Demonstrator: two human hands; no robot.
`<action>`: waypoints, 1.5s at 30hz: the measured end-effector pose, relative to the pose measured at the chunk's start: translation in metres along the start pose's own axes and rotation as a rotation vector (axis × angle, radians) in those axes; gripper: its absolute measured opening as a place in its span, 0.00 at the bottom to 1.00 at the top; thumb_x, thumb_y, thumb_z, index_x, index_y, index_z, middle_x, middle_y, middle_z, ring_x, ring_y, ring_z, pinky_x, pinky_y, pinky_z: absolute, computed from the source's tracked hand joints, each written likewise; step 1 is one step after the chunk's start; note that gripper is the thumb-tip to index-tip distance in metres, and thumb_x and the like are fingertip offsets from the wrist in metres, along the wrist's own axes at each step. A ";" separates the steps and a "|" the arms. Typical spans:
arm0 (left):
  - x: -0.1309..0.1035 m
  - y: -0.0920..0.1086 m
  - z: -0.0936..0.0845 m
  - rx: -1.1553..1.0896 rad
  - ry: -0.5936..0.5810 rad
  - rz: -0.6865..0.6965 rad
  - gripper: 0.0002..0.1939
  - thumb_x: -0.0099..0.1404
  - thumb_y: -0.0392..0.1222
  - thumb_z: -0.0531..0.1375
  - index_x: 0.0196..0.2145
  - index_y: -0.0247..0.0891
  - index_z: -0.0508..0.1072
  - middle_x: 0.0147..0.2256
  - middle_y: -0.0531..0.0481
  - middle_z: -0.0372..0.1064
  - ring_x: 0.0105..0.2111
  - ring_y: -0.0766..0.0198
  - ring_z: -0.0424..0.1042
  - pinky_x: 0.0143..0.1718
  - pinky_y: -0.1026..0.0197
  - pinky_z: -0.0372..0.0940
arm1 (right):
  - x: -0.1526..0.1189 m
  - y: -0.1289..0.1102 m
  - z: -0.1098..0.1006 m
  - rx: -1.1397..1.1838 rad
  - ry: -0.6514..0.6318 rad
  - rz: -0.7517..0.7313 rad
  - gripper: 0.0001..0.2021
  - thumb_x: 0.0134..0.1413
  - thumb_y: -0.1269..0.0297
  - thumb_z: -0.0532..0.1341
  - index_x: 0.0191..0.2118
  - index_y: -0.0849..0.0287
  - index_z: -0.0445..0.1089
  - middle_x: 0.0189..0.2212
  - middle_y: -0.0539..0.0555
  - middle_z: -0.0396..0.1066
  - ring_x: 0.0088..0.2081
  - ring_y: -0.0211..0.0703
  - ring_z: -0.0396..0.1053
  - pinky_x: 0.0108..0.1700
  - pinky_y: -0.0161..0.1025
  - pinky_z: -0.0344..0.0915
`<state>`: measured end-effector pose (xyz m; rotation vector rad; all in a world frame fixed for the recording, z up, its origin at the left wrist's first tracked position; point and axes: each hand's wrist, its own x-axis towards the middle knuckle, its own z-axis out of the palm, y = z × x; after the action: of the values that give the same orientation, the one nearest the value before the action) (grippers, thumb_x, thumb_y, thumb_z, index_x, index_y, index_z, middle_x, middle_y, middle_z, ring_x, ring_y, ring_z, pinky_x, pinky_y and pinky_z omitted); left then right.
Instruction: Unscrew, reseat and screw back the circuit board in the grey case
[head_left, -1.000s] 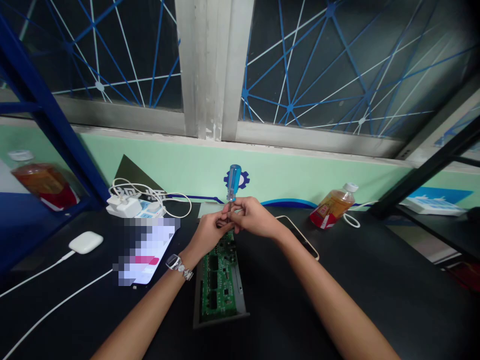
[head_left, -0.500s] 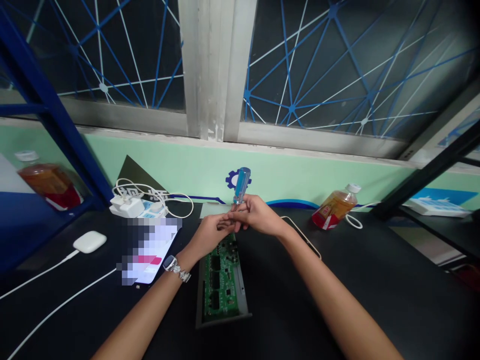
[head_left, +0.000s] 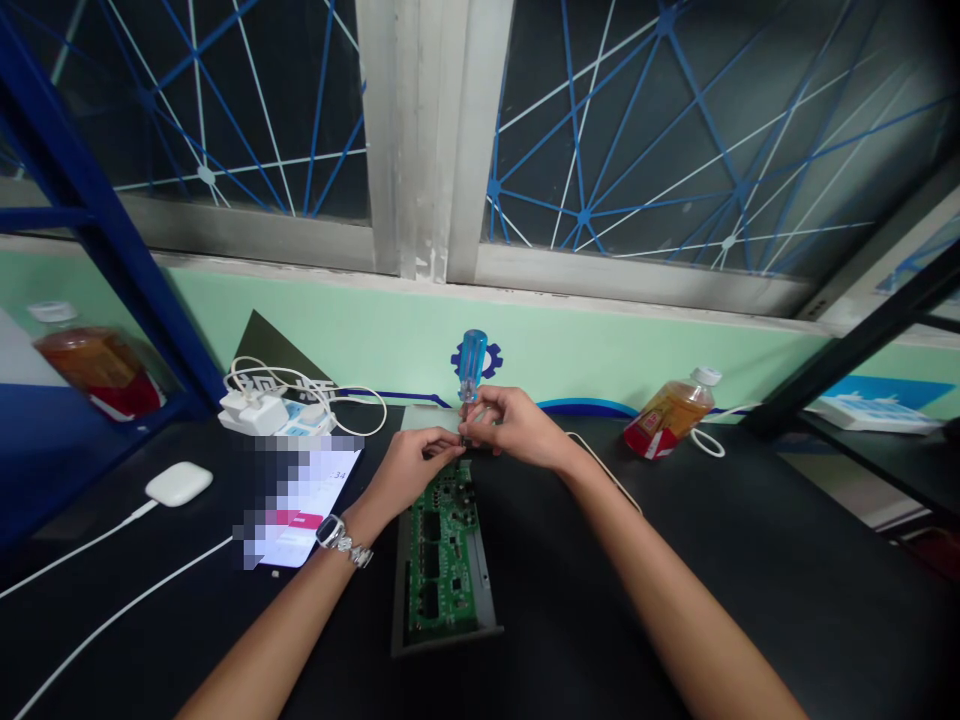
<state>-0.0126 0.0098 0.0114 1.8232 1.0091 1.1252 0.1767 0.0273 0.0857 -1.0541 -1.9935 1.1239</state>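
A screwdriver [head_left: 472,362] with a clear blue handle stands nearly upright, handle up, its lower part gripped by my right hand [head_left: 510,425]. Close against it on the left, my left hand [head_left: 409,465] has thumb and fingertips pinched together near the screwdriver's lower end. What the left fingertips hold, if anything, is too small to make out. Below both hands lies a long green circuit board [head_left: 457,565] in a grey metal casing [head_left: 487,590]. The casing's far part is partly covered by my hands. A silver watch [head_left: 334,535] is on my left wrist.
Left of the board lie a lit phone [head_left: 311,520], a white earbud case [head_left: 180,484] on a cable, and a power strip [head_left: 304,420] with a charger. A drink bottle [head_left: 667,412] stands at right; another bottle [head_left: 97,360] is far left. Shelf frames flank the black table [head_left: 750,600].
The screwdriver has gone from leaning right to nearly upright, its handle shifting left. My left hand has drawn slightly left, its fingers now more visibly pinched. The circuit board has not moved.
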 end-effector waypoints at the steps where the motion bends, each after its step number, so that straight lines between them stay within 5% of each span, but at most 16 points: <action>1: 0.000 0.000 0.000 0.010 0.011 0.000 0.09 0.65 0.44 0.62 0.36 0.36 0.79 0.34 0.47 0.80 0.36 0.57 0.78 0.39 0.60 0.70 | 0.000 0.000 0.000 -0.015 0.011 -0.005 0.07 0.51 0.66 0.65 0.35 0.60 0.68 0.21 0.47 0.68 0.23 0.36 0.67 0.21 0.29 0.62; 12: 0.004 0.001 0.011 -0.031 0.025 0.025 0.07 0.65 0.41 0.62 0.38 0.36 0.78 0.35 0.48 0.80 0.35 0.59 0.78 0.40 0.60 0.70 | -0.002 -0.003 0.004 0.060 -0.028 0.046 0.13 0.53 0.58 0.66 0.39 0.60 0.69 0.28 0.50 0.70 0.24 0.36 0.70 0.20 0.30 0.64; 20: 0.008 -0.004 0.017 0.025 0.035 0.008 0.09 0.65 0.43 0.62 0.37 0.35 0.78 0.31 0.49 0.79 0.31 0.59 0.76 0.34 0.62 0.67 | -0.004 -0.007 0.006 0.065 -0.080 0.026 0.11 0.56 0.56 0.63 0.38 0.60 0.72 0.23 0.49 0.70 0.24 0.37 0.69 0.24 0.32 0.65; 28: 0.008 -0.005 0.019 -0.030 0.042 0.028 0.10 0.63 0.44 0.63 0.34 0.34 0.78 0.31 0.48 0.78 0.32 0.59 0.76 0.34 0.62 0.69 | 0.001 0.003 0.005 -0.069 0.136 -0.008 0.08 0.51 0.63 0.67 0.34 0.60 0.71 0.25 0.51 0.73 0.25 0.39 0.71 0.26 0.33 0.65; 36: 0.000 -0.001 0.003 -0.089 -0.042 -0.010 0.11 0.66 0.41 0.61 0.43 0.35 0.78 0.41 0.43 0.79 0.41 0.58 0.78 0.47 0.56 0.70 | 0.000 -0.001 0.003 0.053 0.026 -0.002 0.07 0.54 0.62 0.65 0.35 0.60 0.71 0.22 0.49 0.71 0.24 0.38 0.72 0.26 0.33 0.66; 45: 0.000 0.001 0.006 -0.065 -0.006 0.033 0.08 0.66 0.41 0.60 0.39 0.36 0.77 0.37 0.46 0.80 0.38 0.59 0.79 0.44 0.58 0.71 | -0.003 -0.005 0.004 0.094 -0.068 0.054 0.09 0.59 0.62 0.61 0.42 0.60 0.70 0.25 0.51 0.73 0.25 0.37 0.71 0.25 0.31 0.66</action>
<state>-0.0066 0.0088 0.0100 1.7962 0.9315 1.1586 0.1734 0.0217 0.0876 -1.0392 -1.9542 1.2855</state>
